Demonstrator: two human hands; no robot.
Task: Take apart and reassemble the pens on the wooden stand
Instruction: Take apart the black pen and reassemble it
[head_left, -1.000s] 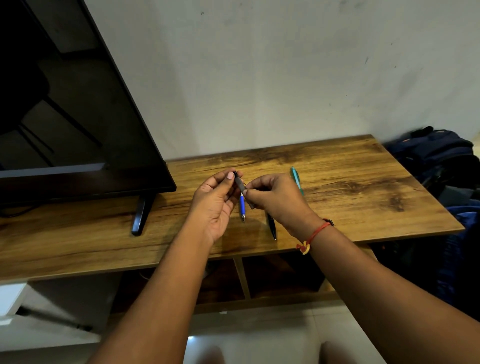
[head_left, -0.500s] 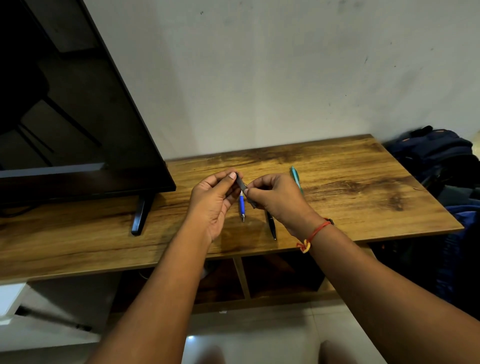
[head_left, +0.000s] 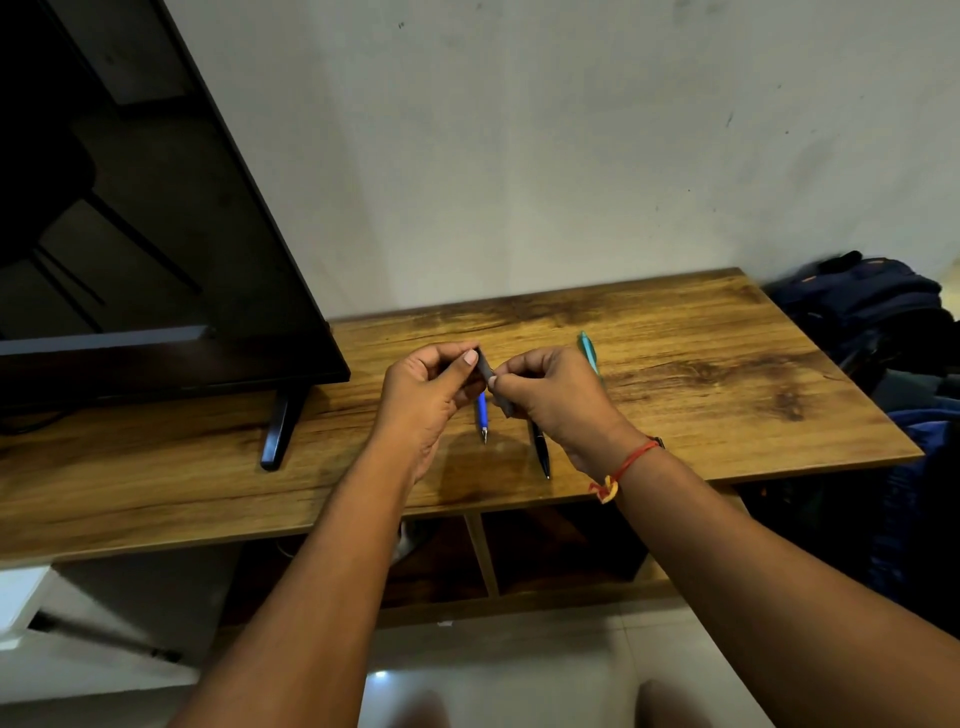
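Gripping the grey pen (head_left: 487, 370) just above the worktop (head_left: 727, 405) — left hand (head_left: 426, 389) on the upper end, right hand (head_left: 550, 395) on the lower, fingers (head_left: 460, 364) curled tight, probably to twist the halves apart. With 3 others lying within reach below: blue pen (head_left: 483, 413), black pen (head_left: 540, 449), teal pen (head_left: 588, 351).

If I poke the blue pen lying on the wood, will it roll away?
Probably a little: the blue pen looks round and thin, lying flat on the smooth wooden stand. It is likely light and stiff, like the grey pen the left hand and right hand pinch.
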